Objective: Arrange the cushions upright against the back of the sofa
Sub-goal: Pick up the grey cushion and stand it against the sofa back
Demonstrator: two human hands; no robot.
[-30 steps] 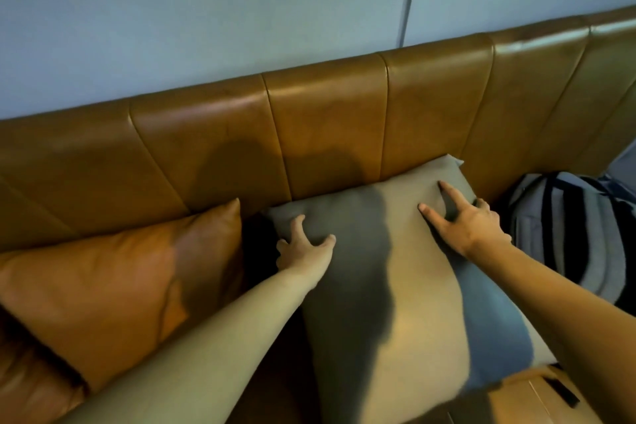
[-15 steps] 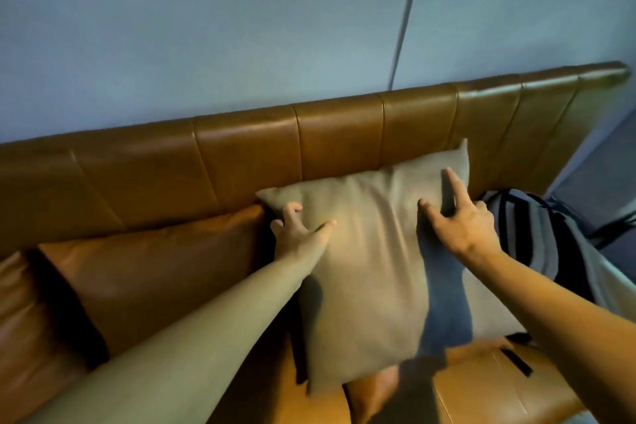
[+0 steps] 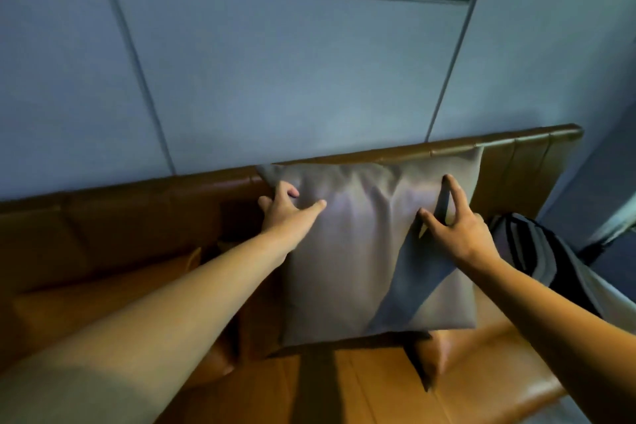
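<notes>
Cushion (image 3: 371, 251), grey fabric and square, stands upright on the seat of a tan leather sofa (image 3: 488, 385), its top edge level with the top of the sofa back (image 3: 137, 213) and leaning against it. Folds run down from its upper corners, so it looks soft, light and easy to dent; it would likely slump if let go carelessly. The upper corners or side edges seem the best places to hold it.

Left hand (image 3: 287, 212) is at the cushion's upper left corner, fingers curled round the edge and thumb lying across the front, gripping the fabric. Right hand (image 3: 454, 227) is on the front near the upper right corner, half open, with thumb and forefinger spread and their tips pressing into the cloth; whether it pinches any fabric cannot be told.

A tan cushion (image 3: 103, 303) lies low on the seat to the left, partly behind the left forearm. A striped bag (image 3: 543, 258) sits just right of the grey cushion.
</notes>
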